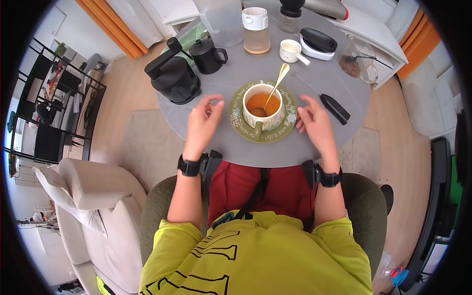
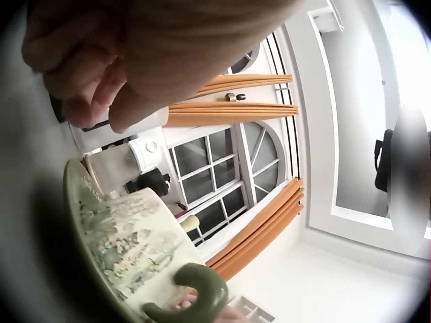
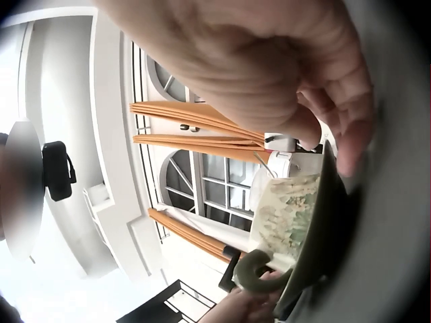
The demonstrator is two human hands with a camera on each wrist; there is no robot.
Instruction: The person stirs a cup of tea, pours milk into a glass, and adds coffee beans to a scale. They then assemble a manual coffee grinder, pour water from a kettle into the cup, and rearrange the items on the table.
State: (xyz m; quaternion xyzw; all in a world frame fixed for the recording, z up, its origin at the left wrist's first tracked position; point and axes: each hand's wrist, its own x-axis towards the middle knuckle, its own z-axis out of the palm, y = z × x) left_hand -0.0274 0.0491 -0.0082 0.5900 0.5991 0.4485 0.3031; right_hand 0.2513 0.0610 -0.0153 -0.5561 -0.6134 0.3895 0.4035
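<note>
A cream floral cup [image 1: 273, 123] with a green handle stands on a green saucer [image 1: 240, 129] with white lettering, near the table's front edge. It holds amber liquid [image 1: 254, 102], and a gold spoon [image 1: 279, 80] leans in it, its bowl under the surface. My left hand [image 1: 202, 120] is left of the saucer, fingers loosely bent, with nothing in it. On the other side, my right hand [image 1: 317, 124] has its loosely bent fingertips right at the saucer's rim, also holding nothing. Beyond the right hand lies a black-handled whisk frother [image 1: 335, 109].
On the round grey table [image 1: 221, 147], a black lever-handled appliance [image 1: 174, 81] and a black pitcher [image 1: 205, 58] stand at the left. Farther back are a white-lidded bottle [image 1: 256, 37] and a small white cup [image 1: 290, 50]. A glass vessel with brown powder [image 1: 350, 68] is at the right.
</note>
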